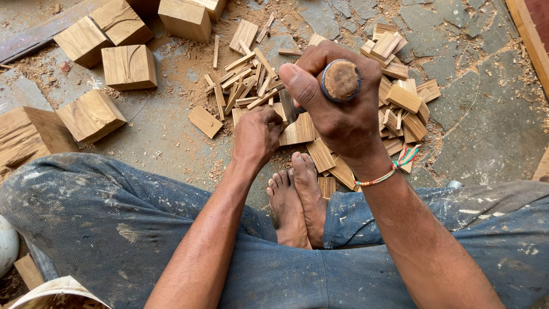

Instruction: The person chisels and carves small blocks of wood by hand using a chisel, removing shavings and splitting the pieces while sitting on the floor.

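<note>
Head view, looking straight down at a seated lap in dusty, paint-flecked blue jeans point(114, 229), bare feet point(294, 200) pressed together on the grey stone floor point(486, 114). Right hand point(337, 106) raised and wrapped tight round a wooden-handled chisel with a metal ring at the butt point(341, 80), blade pointing down toward the floor. Left hand point(257, 137) lower down, fingers curled closed on a thin flat slab of pale wood point(297, 130) standing just ahead of the toes, chisel blade right at its top edge, though can't quite tell if touching. Red, green and white thread bracelet point(394, 169) on the right wrist. Scattered heap of small split wooden slats and sticks point(251, 80) fanned out behind both hands, more flat pieces point(400, 103) piled off to the right. Chunky square-cut wooden blocks point(128, 66) grouped at top left, sawdust all around them. White rounded rim of a container point(51, 289) poking in at bottom left.
</note>
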Demonstrator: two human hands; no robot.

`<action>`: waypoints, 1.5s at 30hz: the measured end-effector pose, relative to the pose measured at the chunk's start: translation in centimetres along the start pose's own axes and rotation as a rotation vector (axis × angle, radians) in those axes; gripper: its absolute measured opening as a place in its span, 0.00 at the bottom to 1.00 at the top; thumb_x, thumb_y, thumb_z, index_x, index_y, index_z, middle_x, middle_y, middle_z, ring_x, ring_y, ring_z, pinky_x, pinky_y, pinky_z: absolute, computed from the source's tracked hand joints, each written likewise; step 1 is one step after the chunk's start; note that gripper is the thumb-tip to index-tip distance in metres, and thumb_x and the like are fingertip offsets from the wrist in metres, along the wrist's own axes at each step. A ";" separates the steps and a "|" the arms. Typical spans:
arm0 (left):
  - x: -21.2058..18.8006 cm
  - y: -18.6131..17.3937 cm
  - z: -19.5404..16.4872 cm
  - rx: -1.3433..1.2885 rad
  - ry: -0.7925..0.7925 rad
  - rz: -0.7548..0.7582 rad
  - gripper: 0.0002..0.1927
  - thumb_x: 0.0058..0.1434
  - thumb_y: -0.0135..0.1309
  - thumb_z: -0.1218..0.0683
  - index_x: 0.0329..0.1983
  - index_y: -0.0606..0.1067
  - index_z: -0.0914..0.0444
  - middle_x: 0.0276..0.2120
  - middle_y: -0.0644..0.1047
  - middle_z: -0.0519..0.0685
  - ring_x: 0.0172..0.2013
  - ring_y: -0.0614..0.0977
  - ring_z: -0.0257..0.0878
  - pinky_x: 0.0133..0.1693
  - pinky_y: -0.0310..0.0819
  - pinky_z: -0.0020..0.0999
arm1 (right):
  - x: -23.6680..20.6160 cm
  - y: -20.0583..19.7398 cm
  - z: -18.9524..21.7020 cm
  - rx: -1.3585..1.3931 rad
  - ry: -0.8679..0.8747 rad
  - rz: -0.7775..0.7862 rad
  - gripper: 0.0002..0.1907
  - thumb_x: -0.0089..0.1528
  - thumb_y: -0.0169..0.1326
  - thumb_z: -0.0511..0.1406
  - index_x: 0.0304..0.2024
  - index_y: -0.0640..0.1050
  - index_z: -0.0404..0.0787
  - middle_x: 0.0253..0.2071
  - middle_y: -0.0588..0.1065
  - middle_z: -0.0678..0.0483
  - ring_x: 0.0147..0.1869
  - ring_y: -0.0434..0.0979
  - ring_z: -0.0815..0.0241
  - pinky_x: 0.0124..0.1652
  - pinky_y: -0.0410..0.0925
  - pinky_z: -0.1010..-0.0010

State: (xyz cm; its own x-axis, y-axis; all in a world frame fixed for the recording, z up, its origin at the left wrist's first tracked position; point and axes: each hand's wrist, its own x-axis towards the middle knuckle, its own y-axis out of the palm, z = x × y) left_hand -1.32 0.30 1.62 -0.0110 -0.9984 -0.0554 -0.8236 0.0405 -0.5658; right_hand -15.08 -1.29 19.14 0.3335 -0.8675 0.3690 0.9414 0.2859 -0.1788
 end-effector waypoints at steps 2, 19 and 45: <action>-0.1 -0.2 -0.2 0.013 -0.005 0.002 0.07 0.58 0.58 0.64 0.38 0.83 0.64 0.37 0.84 0.53 0.35 0.85 0.43 0.43 0.82 0.39 | 0.1 0.0 0.0 0.011 0.001 -0.034 0.12 0.73 0.60 0.31 0.34 0.75 0.35 0.30 0.74 0.57 0.30 0.72 0.71 0.32 0.67 0.79; -0.1 -0.6 -0.5 0.035 -0.003 0.005 0.09 0.57 0.57 0.64 0.38 0.83 0.63 0.36 0.84 0.54 0.34 0.86 0.44 0.45 0.81 0.40 | -0.6 -0.5 -0.6 0.018 0.005 -0.074 0.15 0.74 0.59 0.30 0.32 0.74 0.34 0.30 0.74 0.56 0.31 0.72 0.71 0.34 0.67 0.78; -0.1 -0.2 -0.1 0.022 0.004 -0.003 0.08 0.58 0.57 0.64 0.39 0.83 0.64 0.39 0.84 0.54 0.35 0.86 0.43 0.42 0.83 0.38 | -0.7 -0.1 -0.4 -0.035 -0.005 -0.082 0.15 0.75 0.60 0.31 0.32 0.74 0.34 0.30 0.73 0.57 0.30 0.72 0.71 0.32 0.67 0.79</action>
State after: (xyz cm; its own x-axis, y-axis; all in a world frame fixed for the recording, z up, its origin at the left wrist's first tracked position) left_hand -1.23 0.35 1.84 -0.0112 -0.9986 -0.0508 -0.8112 0.0387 -0.5835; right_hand -15.47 -0.86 18.52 0.2553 -0.8856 0.3880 0.9634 0.1991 -0.1794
